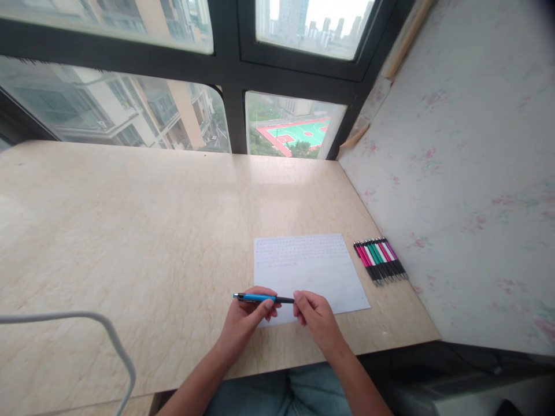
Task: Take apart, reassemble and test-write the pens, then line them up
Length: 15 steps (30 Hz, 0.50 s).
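Note:
A blue pen with a black tip end lies level between both hands, just above the near edge of a white sheet of paper with faint writing at its top. My left hand is closed round the blue barrel. My right hand pinches the pen's black end with curled fingers. Both hands hover over the beige marble-patterned table near its front edge.
A row of several pens with pink, green and black barrels lies right of the paper, close to the floral papered wall. A white wire frame juts in at lower left. Windows run along the far edge.

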Tool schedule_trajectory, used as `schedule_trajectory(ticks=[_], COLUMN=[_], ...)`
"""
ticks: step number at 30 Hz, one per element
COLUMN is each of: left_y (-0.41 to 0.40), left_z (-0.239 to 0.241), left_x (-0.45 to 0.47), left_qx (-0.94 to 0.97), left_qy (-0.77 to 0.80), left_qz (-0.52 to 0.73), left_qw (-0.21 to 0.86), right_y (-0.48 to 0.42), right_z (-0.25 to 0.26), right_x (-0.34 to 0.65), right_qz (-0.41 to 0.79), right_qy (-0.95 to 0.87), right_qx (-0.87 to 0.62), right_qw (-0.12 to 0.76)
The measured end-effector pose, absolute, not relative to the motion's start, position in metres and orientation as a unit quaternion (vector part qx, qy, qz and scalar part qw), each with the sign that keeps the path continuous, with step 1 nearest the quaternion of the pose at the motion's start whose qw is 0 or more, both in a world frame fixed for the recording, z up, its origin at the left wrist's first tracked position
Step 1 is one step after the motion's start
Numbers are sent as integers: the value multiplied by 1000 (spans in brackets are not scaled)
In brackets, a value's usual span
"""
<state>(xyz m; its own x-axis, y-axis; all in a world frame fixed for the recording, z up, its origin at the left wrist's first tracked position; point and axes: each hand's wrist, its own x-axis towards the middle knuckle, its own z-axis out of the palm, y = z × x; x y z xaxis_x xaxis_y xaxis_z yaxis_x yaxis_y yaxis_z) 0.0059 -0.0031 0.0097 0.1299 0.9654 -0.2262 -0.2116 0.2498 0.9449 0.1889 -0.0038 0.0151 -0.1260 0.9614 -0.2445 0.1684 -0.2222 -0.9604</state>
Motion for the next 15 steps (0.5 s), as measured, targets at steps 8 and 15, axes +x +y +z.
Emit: schedule_trajectory(ticks=[8,15], left_y=[-4,-4], left_z=[2,-1], left_x=[10,9], left_qx=[341,325], left_qy=[477,476], left_qz=[500,501], left_qw=[637,645], right_y=[-5,-4], right_z=[23,23], right_x=[187,188], right_qz=[407,463], right_qy=[-627,-569], right_qx=[-536,-546], right_qw=[392,405])
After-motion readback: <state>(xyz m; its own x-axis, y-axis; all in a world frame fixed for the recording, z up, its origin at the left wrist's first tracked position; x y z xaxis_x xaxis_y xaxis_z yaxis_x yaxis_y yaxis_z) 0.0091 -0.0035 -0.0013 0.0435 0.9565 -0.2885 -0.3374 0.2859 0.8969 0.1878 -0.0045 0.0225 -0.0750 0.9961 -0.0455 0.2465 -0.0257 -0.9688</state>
